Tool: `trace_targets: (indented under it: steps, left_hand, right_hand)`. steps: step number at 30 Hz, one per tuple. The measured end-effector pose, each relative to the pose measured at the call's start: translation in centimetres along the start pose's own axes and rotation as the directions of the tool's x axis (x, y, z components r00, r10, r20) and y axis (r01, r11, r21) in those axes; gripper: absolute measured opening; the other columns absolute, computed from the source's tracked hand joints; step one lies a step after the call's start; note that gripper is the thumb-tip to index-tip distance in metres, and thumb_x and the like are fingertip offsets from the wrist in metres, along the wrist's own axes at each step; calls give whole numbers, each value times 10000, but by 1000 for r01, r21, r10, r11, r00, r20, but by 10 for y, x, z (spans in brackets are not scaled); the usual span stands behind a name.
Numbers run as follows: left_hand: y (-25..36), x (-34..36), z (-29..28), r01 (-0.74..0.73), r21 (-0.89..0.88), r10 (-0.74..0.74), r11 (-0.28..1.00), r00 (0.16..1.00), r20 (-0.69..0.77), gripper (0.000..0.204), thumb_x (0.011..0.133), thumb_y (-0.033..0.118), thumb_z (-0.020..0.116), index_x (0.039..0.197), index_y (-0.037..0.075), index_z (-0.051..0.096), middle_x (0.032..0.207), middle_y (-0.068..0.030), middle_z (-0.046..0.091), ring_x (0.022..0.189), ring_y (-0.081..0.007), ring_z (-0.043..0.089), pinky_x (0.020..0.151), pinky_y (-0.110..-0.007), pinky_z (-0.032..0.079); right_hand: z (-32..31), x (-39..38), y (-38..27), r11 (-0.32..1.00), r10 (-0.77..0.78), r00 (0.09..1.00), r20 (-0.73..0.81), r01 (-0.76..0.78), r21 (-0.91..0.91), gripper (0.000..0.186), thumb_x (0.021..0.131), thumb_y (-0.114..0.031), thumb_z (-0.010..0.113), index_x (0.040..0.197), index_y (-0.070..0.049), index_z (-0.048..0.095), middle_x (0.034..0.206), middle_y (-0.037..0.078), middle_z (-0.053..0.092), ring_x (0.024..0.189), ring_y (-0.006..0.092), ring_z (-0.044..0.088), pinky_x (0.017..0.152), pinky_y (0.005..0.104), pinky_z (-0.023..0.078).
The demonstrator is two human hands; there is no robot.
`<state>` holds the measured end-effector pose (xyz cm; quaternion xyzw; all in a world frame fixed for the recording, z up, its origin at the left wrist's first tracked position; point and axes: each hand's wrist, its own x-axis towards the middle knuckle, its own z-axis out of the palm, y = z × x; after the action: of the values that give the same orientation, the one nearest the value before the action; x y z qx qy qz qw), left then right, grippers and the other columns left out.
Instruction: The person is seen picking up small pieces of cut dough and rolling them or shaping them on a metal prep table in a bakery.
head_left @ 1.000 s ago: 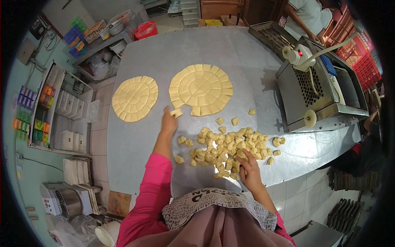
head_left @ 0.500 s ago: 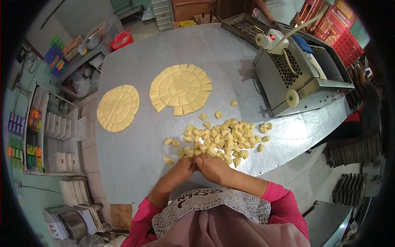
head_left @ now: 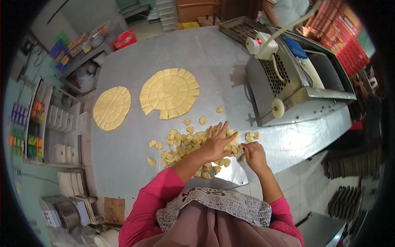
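A loose heap of small pale-yellow dough pieces (head_left: 181, 144) lies on the metal table near me. Over the heap's right part my left hand (head_left: 216, 145) is laid with its fingers spread, touching the pieces. My right hand (head_left: 256, 157) is at the heap's right edge, fingers curled together; whatever they may hold is hidden. Just beyond it sits a small cluster of dough pieces (head_left: 252, 136). Farther off are two flat dough rounds cut into blocks: a larger round (head_left: 170, 93) with a notch at its near edge, and a smaller round (head_left: 112, 108) to its left.
A steel dough machine (head_left: 284, 78) with white knobs and a hose stands on the right of the table (head_left: 119, 164). Behind it is a dark tray (head_left: 240, 29), with another person (head_left: 284, 12) beyond. Shelves (head_left: 53, 123) line the left; stacked dark trays (head_left: 349, 164) stand right.
My hands were together at the heap's near edge and have parted. The left moved forward and right, its fingers spreading over the dough; the right moved to the heap's right side. The view shifted slightly.
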<state>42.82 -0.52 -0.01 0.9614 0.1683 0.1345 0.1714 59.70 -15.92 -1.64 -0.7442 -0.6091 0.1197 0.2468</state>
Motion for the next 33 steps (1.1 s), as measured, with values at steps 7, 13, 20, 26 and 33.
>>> trace_targets:
  steps: [7, 13, 20, 26, 33]
  left_hand:
    - [-139, -17, -17, 808, -342, -876, 479, 417, -241, 416, 820, 333, 662, 1108, 51, 560, 1092, -165, 590, 997, -322, 581, 830, -404, 475]
    - [-191, -40, 14, 947, -166, -949, 274, 237, -209, 471, 820, 317, 646, 1195, 59, 526, 1200, -183, 508, 1119, -337, 514, 903, -434, 453]
    - [-208, -128, 4, 722, -618, -942, 310, 148, -300, 425, 834, 142, 605, 1211, 11, 462, 1113, -207, 590, 1037, -331, 574, 906, -400, 453]
    - [-31, -175, -20, 464, -803, -834, 374, 546, -73, 327, 878, 236, 624, 1118, 19, 572, 1039, -84, 631, 930, -133, 567, 829, -301, 467]
    - [147, -229, -34, 559, -787, -912, 260, 409, -11, 289, 942, 228, 511, 1060, -30, 565, 952, -202, 632, 911, -311, 607, 810, -381, 467]
  right_hand:
    - [-14, -13, 47, 994, -30, 998, -53, 24, -108, 507, 706, 26, 545, 1205, -65, 562, 1400, 228, 364, 1320, 423, 295, 1094, 546, 201]
    - [-7, -7, 41, 969, -183, 983, -32, 186, 162, 470, 695, 62, 520, 1144, -49, 603, 1317, 253, 432, 1202, 423, 437, 1011, 453, 367]
    - [4, 29, -12, 839, -494, 857, 145, 427, 337, 437, 707, 44, 545, 1128, -48, 616, 1291, 234, 470, 1179, 409, 461, 977, 442, 403]
    - [17, 50, -80, 670, -740, 631, 232, 659, 341, 494, 731, 23, 571, 1222, -34, 540, 1337, 227, 430, 1185, 410, 455, 986, 449, 393]
    - [62, 7, -182, 205, -956, 21, 292, 761, 615, 601, 746, -34, 612, 1297, 60, 391, 1277, 278, 447, 1127, 420, 492, 915, 453, 450]
